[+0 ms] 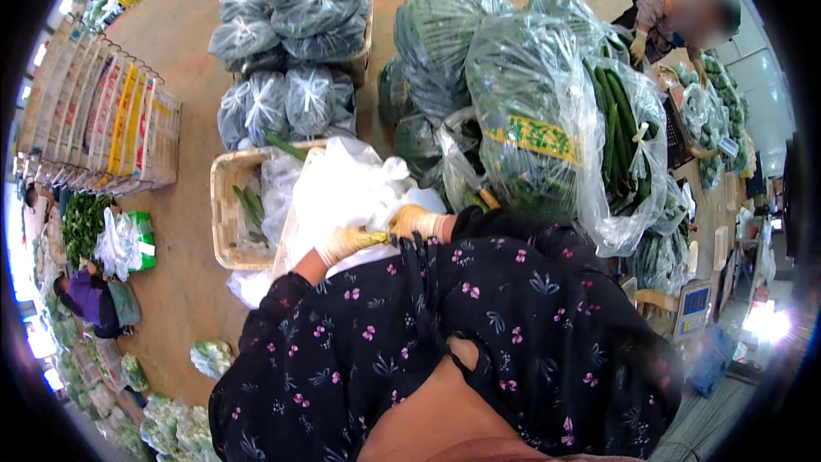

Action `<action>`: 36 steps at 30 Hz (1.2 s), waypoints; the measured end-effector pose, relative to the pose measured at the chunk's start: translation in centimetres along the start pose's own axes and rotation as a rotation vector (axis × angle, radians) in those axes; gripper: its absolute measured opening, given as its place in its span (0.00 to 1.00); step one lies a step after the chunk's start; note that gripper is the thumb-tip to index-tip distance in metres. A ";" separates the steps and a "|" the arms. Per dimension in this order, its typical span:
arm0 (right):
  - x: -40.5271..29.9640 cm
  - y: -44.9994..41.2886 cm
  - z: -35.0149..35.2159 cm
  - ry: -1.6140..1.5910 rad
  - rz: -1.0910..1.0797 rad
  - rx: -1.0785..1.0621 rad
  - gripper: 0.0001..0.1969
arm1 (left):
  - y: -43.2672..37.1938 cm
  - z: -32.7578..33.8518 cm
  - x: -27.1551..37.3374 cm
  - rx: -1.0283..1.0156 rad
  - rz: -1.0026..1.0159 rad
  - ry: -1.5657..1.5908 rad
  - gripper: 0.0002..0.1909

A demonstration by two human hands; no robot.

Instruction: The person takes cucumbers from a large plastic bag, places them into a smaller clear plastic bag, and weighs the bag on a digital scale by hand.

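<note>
My left hand (351, 245) and my right hand (417, 223), both in pale yellowish gloves, meet close in front of my body. Their curled fingers grip the near edge of a bunched white plastic bag (353, 189); the exact finger hold is partly hidden. The white plastic lies over a light crate (282, 250). Just left of it, a worn beige crate (221, 218) holds a few cucumbers (249, 205) and clear plastic. To the right of my right hand, a wooden-handled tool (489, 197) lies against large clear bags of cucumbers (526, 90).
Filled, tied bags (295, 6) are stacked beyond the crates. An open bag shows long cucumbers (612, 122) at right. A digital scale (693, 308) stands near right. Nested crates (102, 115) rise at left. A co-worker (673, 16) handles goods at upper right; another person (96, 301) is at left.
</note>
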State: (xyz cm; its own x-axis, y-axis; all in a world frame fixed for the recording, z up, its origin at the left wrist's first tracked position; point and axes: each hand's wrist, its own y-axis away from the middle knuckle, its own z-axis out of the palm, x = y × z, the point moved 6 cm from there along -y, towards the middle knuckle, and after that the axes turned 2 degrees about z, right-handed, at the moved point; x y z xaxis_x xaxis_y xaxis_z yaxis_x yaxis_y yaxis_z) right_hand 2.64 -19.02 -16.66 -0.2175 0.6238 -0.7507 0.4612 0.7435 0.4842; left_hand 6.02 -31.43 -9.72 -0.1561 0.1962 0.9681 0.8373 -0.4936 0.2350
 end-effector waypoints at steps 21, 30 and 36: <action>-2.1 22.2 -15.6 -1.491 -0.265 0.432 0.28 | -0.7 -7.8 -1.6 0.216 -0.368 -0.953 0.17; -2.8 26.7 -15.7 -1.350 -0.253 0.531 0.29 | -12.9 3.8 18.3 0.037 0.598 -0.510 0.36; 0.7 29.1 -15.4 -0.989 0.026 0.828 0.12 | -11.9 7.7 19.6 -0.245 0.221 -0.297 0.14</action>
State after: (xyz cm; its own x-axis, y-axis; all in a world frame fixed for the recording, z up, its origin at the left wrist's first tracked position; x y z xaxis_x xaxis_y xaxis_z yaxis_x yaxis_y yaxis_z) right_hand 2.67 6.80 3.85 0.3618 -0.0714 -0.9295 0.9261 0.1415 0.3496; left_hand -2.93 -15.21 5.80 0.2000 0.2806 0.9388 0.6790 -0.7305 0.0737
